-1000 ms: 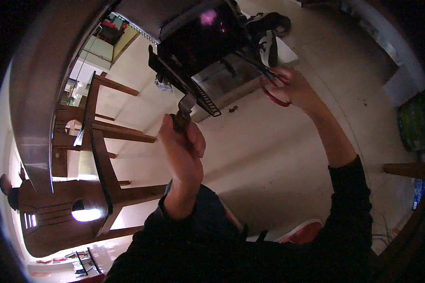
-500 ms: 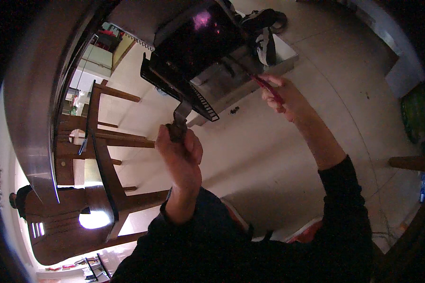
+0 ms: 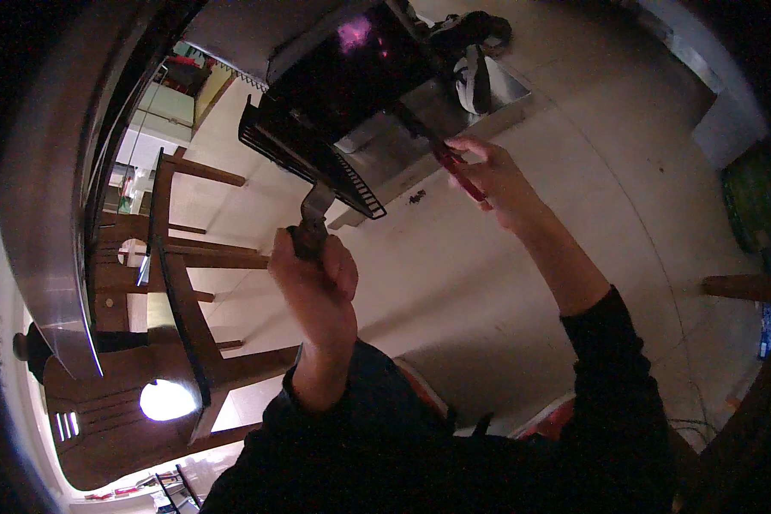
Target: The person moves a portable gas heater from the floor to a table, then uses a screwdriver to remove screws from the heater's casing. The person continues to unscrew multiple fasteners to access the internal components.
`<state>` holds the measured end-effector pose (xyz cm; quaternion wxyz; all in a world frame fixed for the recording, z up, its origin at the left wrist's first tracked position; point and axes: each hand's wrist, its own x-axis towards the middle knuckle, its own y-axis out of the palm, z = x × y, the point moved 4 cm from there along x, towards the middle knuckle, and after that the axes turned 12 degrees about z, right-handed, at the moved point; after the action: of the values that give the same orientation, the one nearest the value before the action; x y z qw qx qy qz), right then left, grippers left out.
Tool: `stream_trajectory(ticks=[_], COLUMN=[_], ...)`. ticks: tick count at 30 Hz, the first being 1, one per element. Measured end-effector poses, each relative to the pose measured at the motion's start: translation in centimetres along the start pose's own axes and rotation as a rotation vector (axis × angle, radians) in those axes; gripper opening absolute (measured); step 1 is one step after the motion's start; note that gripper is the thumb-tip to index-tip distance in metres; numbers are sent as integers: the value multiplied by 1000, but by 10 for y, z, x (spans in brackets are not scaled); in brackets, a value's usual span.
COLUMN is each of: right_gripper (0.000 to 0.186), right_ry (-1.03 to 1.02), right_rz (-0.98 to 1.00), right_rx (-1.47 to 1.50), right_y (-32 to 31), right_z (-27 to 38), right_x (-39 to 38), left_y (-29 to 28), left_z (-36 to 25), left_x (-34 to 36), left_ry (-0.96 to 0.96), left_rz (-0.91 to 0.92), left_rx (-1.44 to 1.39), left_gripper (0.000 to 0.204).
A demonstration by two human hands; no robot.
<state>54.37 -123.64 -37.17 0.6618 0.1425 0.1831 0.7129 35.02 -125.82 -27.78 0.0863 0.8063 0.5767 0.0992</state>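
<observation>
My left hand [image 3: 315, 278] is closed round the dark grip of a tool with a bent flat metal neck [image 3: 317, 204]. That neck meets the near end of a black slotted rack [image 3: 360, 190], which slants down beside a dark box [image 3: 351, 81] with a pink-purple glow in it. My right hand [image 3: 495, 184] grips a long thin tool with a red handle [image 3: 463, 177]. Its dark far end points at the box's near right side; the tip is lost in the dark, and its exact kind is unclear.
A silvery metal tray [image 3: 510, 90] lies under the box, a dark-and-white shoe [image 3: 474, 81] on its right part. Wooden chairs [image 3: 210, 257] stand at the left, beside a shiny metal edge [image 3: 47, 283]. A green round object [image 3: 745, 201] is at the far right.
The whole view has shifted slightly left. My right hand and the red-handled tool have moved a little left towards the box, and the tool is turned somewhat. My left hand keeps its grip.
</observation>
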Motion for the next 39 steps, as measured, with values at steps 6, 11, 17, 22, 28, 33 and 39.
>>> stream_trajectory(ticks=[6,11,17,22,28,33,39], right_gripper=[45,41,40,39,45,37,33], right_ry=[4,-52,32,-1,100,84,106], right_rz=[26,74,-64,-95,-57,-52,-57], right_rx=[-111,-242,-181,-315,-634,-757,-1190], right_y=[-5,-4,-11,-12,-1,-1,-10], right_z=[10,28,50,77,137,143,121], right_x=[0,-12,-48,-74,-127,-145,-97], left_y=[3,3,6,6,10,14,9], left_z=[1,1,2,2,3,6,5], left_x=[1,2,2,3,3,6,6], left_ry=[25,16,3,-2,5,-3,29], left_rz=[-17,7,48,35,-9,-44,22], left_rx=[-1,-2,-17,-62,-52,-74,9], left_gripper=[43,43,42,39,34,34,38])
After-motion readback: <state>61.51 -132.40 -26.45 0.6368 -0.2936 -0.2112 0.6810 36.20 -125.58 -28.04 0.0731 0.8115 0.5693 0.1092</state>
